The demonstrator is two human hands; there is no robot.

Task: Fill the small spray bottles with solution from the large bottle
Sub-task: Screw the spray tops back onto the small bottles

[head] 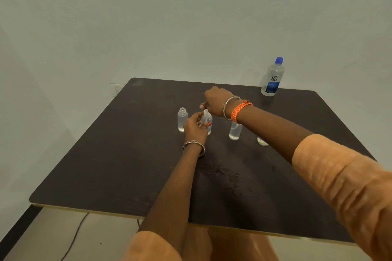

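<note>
On a dark tabletop (106, 165), the left hand (194, 126) wraps around the middle small spray bottle (207, 121). The right hand (215, 100) pinches its top from above. An uncapped small bottle (182, 119) stands at nine o'clock, another (235, 131) at three. The large bottle (273, 77) stands upright, far off at two o'clock.

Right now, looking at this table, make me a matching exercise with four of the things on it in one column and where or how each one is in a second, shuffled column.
Column one:
1. large bottle
2. open small bottle
3. middle small bottle
4. small white lid

Column two:
A. held by the left hand, with the right hand at its top
B. lying flat by the right forearm
C. far right corner of the table, blue cap on
D. leftmost, standing with no cap

Pairs: 1-C, 2-D, 3-A, 4-B
</note>
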